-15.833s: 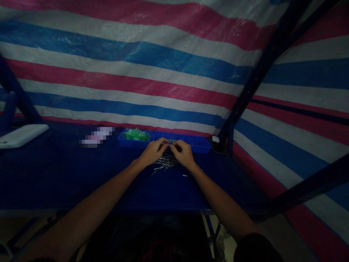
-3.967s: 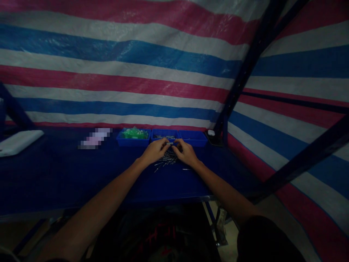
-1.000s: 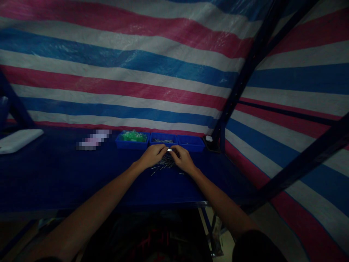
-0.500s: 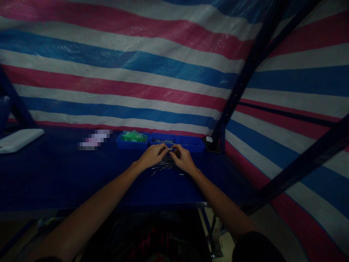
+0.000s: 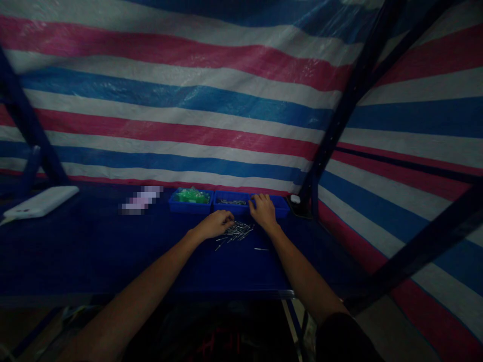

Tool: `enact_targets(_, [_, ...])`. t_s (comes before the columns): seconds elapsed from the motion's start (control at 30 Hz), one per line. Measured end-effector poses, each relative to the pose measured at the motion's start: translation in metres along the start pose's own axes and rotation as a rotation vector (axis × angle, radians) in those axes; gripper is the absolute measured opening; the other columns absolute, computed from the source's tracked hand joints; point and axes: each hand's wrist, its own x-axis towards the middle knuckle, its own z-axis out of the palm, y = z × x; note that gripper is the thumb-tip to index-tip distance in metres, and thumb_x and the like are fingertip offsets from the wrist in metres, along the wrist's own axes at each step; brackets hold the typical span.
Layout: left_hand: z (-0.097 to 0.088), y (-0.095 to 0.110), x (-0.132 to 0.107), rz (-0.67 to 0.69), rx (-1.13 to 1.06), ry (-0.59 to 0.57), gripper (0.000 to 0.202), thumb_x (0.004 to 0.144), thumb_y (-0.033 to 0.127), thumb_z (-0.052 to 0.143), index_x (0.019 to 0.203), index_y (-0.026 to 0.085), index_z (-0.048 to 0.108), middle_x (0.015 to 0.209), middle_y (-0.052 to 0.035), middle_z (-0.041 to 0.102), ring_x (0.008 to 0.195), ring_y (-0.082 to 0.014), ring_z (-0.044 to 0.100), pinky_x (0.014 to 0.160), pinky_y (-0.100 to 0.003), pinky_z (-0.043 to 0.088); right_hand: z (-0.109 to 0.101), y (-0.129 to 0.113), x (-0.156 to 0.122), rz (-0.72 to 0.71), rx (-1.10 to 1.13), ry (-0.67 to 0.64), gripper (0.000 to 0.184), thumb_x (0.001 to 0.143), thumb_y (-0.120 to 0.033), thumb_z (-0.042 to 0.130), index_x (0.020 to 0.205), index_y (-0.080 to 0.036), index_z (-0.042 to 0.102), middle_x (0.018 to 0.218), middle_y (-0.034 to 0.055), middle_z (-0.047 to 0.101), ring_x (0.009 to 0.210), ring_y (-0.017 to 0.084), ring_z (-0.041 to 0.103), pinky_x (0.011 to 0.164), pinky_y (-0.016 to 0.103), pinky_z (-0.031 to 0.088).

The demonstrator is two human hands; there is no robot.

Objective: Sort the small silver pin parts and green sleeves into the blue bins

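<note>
My left hand (image 5: 217,224) lies low on the blue table, its bent fingertips at the left side of a pile of slim silvery metal pins (image 5: 238,231). Whatever is between those fingers is too small to make out. My right hand (image 5: 263,210) is over the front of the blue bins, where the middle bin (image 5: 226,208) meets the right bin (image 5: 281,208). Its thumb and fingers are curled together, and their contents cannot be seen. More small metal pieces lie in the middle bin. One single pin (image 5: 261,249) rests apart, right of the pile.
A left blue bin (image 5: 190,207) holds green and clear plastic bits. Farther left are a blurred-out flat item (image 5: 141,200) and a white device (image 5: 41,202). A small white case (image 5: 295,199) on a dark object sits by the blue frame post (image 5: 320,151). Striped sheeting hangs behind.
My hands have parted from a small piece they held together. The right went up to the bins; the left dropped to the pile's edge. The view has shifted slightly.
</note>
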Motion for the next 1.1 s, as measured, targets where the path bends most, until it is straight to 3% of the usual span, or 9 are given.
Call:
enact_targets(0.17, [0.003,0.004,0.000,0.040,0.014,-0.071,0.018,0.079,0.019,0.049,0.094,0.017,0.059,0.087,-0.0048,0.060,0.080,-0.0146,0.057,0.073,-0.024,0.043,0.002,0.004,-0.016,0.004,0.020,-0.005,0.018,0.084,-0.027,0.047,0.084,-0.017,0.062,0.085,0.0094,0.059,0.088,0.023,0.046,0.077,0.033,0.038])
enact_targets(0.33, [0.005,0.004,0.002,0.016,0.039,-0.074,0.020,0.077,0.015,0.048,0.093,0.018,0.060,0.086,-0.0038,0.062,0.078,-0.0144,0.058,0.071,-0.023,0.043,-0.004,-0.011,-0.013,-0.010,0.085,0.054,0.019,0.084,-0.029,0.047,0.085,-0.018,0.062,0.086,0.0093,0.059,0.091,0.024,0.045,0.079,0.035,0.037])
enact_targets(0.47, [0.003,0.007,0.002,0.009,0.080,-0.048,0.020,0.075,0.013,0.047,0.089,0.019,0.061,0.082,-0.0032,0.062,0.075,-0.0147,0.058,0.068,-0.023,0.043,-0.004,-0.025,-0.014,-0.107,0.207,0.054,0.017,0.084,-0.026,0.047,0.083,-0.018,0.062,0.083,0.0072,0.059,0.089,0.022,0.046,0.079,0.032,0.038])
enact_targets(0.6, [-0.001,0.009,0.003,0.042,0.082,0.030,0.015,0.075,0.012,0.047,0.083,0.017,0.058,0.079,-0.0034,0.061,0.075,-0.0159,0.057,0.067,-0.025,0.042,-0.003,-0.033,-0.017,-0.191,0.294,-0.016,0.014,0.083,-0.025,0.049,0.081,-0.018,0.061,0.080,0.0050,0.059,0.084,0.019,0.047,0.078,0.031,0.037])
enact_targets(0.77, [-0.001,-0.002,0.006,-0.020,-0.086,0.145,0.023,0.075,0.012,0.046,0.097,0.016,0.050,0.074,-0.0013,0.059,0.068,-0.0140,0.057,0.064,-0.025,0.044,-0.005,-0.034,-0.018,-0.191,0.414,-0.173,0.013,0.081,-0.023,0.052,0.089,-0.018,0.061,0.076,0.0022,0.060,0.074,0.016,0.050,0.070,0.028,0.037])
enact_targets(0.93, [-0.003,-0.003,0.005,-0.027,-0.211,0.144,0.034,0.075,0.014,0.048,0.108,0.016,0.043,0.072,0.0007,0.056,0.067,-0.0129,0.058,0.063,-0.024,0.045,-0.001,-0.032,-0.020,-0.199,0.456,-0.257,0.009,0.078,-0.018,0.052,0.080,-0.019,0.061,0.074,0.0014,0.061,0.072,0.014,0.052,0.068,0.025,0.038])
enact_targets(1.1, [-0.007,0.008,0.005,0.018,-0.221,0.134,0.039,0.076,0.019,0.052,0.113,0.015,0.041,0.073,0.0002,0.055,0.067,-0.0128,0.058,0.063,-0.025,0.045,0.002,-0.029,-0.019,-0.235,0.514,-0.306,0.014,0.072,-0.013,0.053,0.083,-0.018,0.059,0.068,-0.0016,0.058,0.064,0.012,0.051,0.061,0.022,0.037])
